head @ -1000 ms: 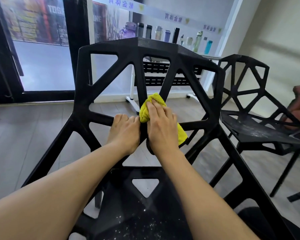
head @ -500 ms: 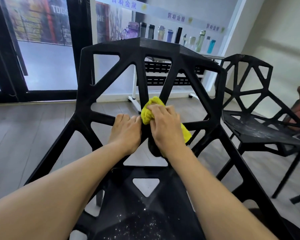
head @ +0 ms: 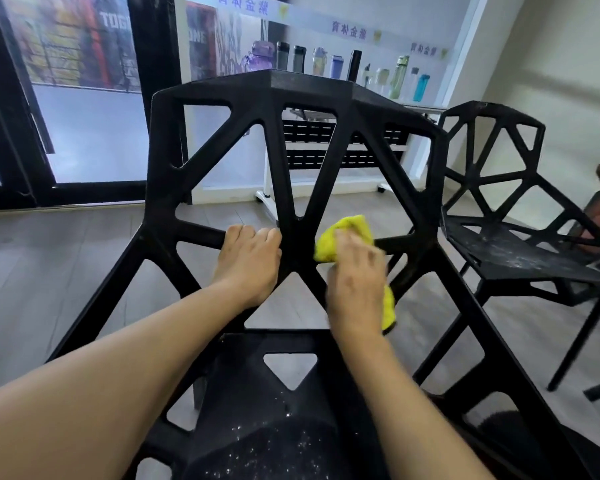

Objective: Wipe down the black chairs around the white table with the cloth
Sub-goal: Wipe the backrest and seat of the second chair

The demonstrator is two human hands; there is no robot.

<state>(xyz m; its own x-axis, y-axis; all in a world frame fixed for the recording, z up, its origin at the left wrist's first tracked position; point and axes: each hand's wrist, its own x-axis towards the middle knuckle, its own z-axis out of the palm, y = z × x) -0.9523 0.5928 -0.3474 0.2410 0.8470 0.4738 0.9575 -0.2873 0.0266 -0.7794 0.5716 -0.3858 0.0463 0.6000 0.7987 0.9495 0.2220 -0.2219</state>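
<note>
Two black lattice chairs: the near chair [head: 222,140] and a second chair [head: 492,237] to its right, on grey wood-look flooring [head: 66,265] by glass doors [head: 84,116]. The left hand [head: 248,261] curls its fingers over a backrest bar. The right hand [head: 355,285], blurred, grips one yellow cloth [head: 343,233] against the near chair's backrest.

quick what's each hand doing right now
Left hand: holds a bar of the black chair.
Right hand: presses the yellow cloth on the chair.

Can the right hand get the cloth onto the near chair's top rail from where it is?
Probably yes. The right hand holds the yellow cloth against the backrest's lower struts, and the top rail lies directly above with only open lattice between and nothing blocking.
</note>
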